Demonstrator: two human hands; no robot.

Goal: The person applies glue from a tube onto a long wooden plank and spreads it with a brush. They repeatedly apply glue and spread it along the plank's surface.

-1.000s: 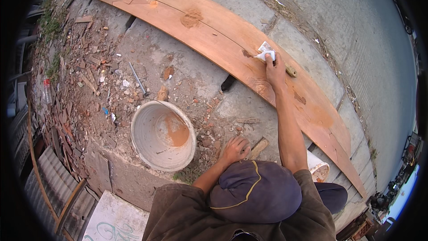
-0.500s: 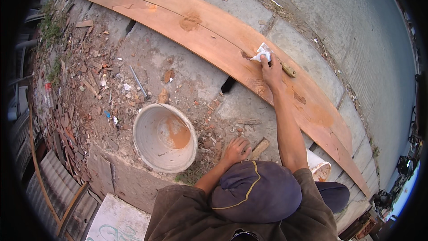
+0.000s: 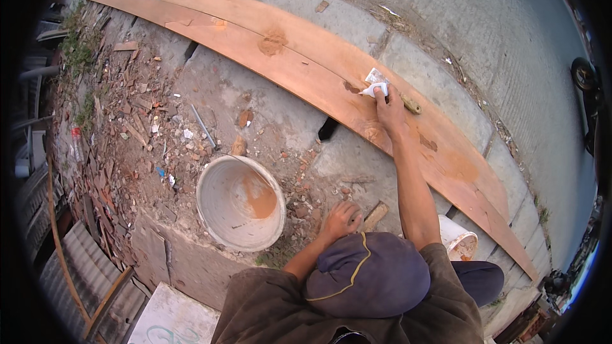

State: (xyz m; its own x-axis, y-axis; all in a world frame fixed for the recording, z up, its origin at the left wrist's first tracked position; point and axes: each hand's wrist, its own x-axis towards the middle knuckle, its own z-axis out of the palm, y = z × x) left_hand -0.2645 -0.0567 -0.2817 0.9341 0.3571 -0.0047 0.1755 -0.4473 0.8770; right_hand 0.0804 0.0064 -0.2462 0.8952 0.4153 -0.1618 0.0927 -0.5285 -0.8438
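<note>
My right hand [image 3: 390, 109] is closed round a small white squeeze bottle [image 3: 376, 91] above the long reddish-brown wooden board [image 3: 236, 41]. The bottle's narrow nozzle points left, close to a dark brown patch [image 3: 350, 87] on the wood. Partly under this hand lies a scraper-like tool; its wooden handle [image 3: 412, 104] shows on the right, and a pale flat blade [image 3: 375, 76] seems to show beyond the bottle. Low in the middle, my left hand [image 3: 342, 220] is empty, its fingers loosely bent and apart, next to a short wood offcut [image 3: 375, 216].
A whitish bucket [image 3: 210, 216] with orange-brown residue stands on rubble left of my left hand. A smaller white tub [image 3: 456, 237] sits at my right, beside the board. Brown dust [image 3: 460, 167] lies on the board. A motorcycle [image 3: 585, 76] is on the road at far right.
The whole view has shifted slightly, and a motorcycle has come in at the right edge. My right hand keeps the bottle near the same dark patch; my left hand is almost still.
</note>
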